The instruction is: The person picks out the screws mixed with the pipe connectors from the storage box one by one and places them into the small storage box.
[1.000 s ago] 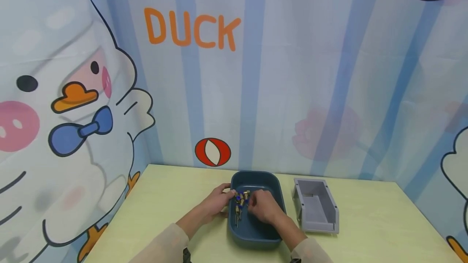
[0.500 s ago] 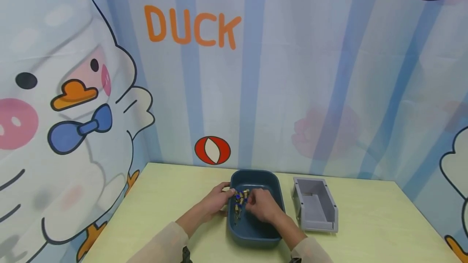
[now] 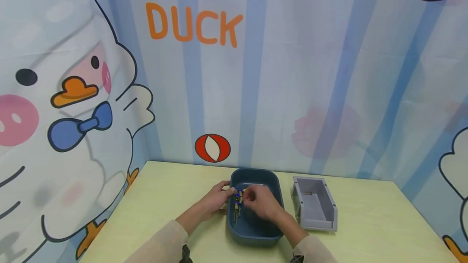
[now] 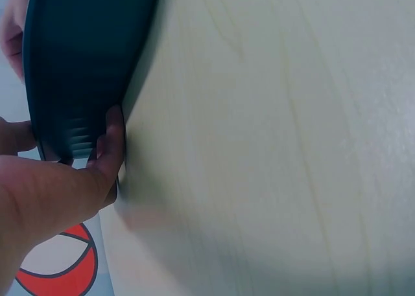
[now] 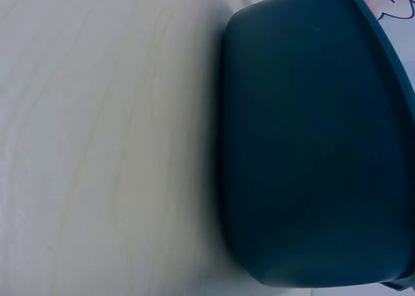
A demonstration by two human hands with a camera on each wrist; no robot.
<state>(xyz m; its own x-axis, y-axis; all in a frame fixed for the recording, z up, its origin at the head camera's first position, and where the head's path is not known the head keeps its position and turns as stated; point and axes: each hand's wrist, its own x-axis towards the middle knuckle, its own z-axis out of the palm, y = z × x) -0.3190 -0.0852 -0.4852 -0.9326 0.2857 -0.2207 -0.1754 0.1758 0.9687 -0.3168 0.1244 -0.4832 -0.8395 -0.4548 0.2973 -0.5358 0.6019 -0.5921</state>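
Compared with one second ago: slight leftward shift of right hand [image 3: 261, 203] inside dark blue tub [image 3: 256, 239], bringing curled fingers [image 3: 250, 194] closer over brass-and-blue pieces [image 3: 237, 205] near tub's left wall; likely contact, cannot tell whether pinching one. On tub's left rim: unchanged clamp of left hand [image 3: 215, 199]. Right of tub: grey bin [image 3: 317, 225], on bench [image 3: 369, 218], unmoved.
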